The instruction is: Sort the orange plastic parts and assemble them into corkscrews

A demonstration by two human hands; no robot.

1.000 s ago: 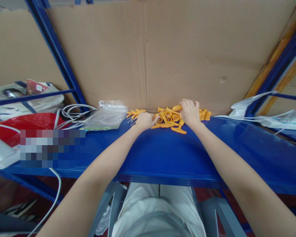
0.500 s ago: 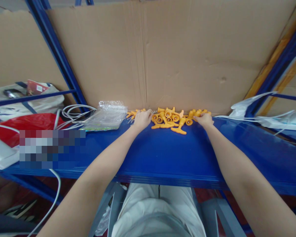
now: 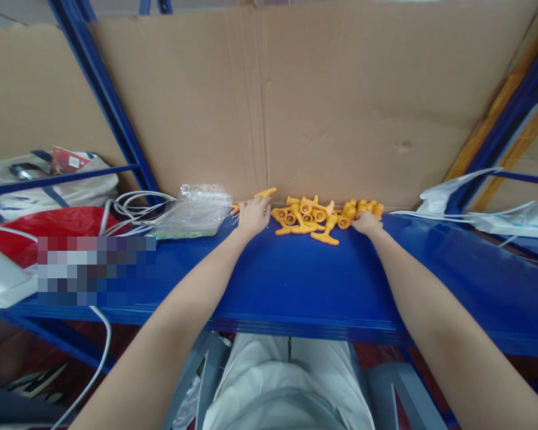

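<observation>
My left hand (image 3: 253,217) is at the back of the blue shelf, its fingers curled around a corkscrew whose yellow T-shaped handle (image 3: 265,192) sticks up past the fingertips. More yellow handles with thin metal spirals (image 3: 235,220) lie just left of that hand, partly covered by it. In the middle is a loose heap of yellow T-handled corkscrews (image 3: 305,220) with hollow bell-shaped ends. To its right, several short yellow sleeves (image 3: 377,209) stand together. My right hand (image 3: 368,223) is closed at their near side, apparently around one sleeve (image 3: 364,205); its fingertips are partly hidden.
A cardboard sheet (image 3: 341,107) walls off the back of the blue shelf (image 3: 314,286). Left of the heap lie a clear plastic bag (image 3: 192,212), coiled white cables (image 3: 130,209) and a red bag (image 3: 72,224). At right are a white power strip (image 3: 506,221) and cables.
My left hand has moved slightly left, and a yellow handle now shows above its fingers. My right hand has drawn a little left and toward me, uncovering more of the standing sleeves.
</observation>
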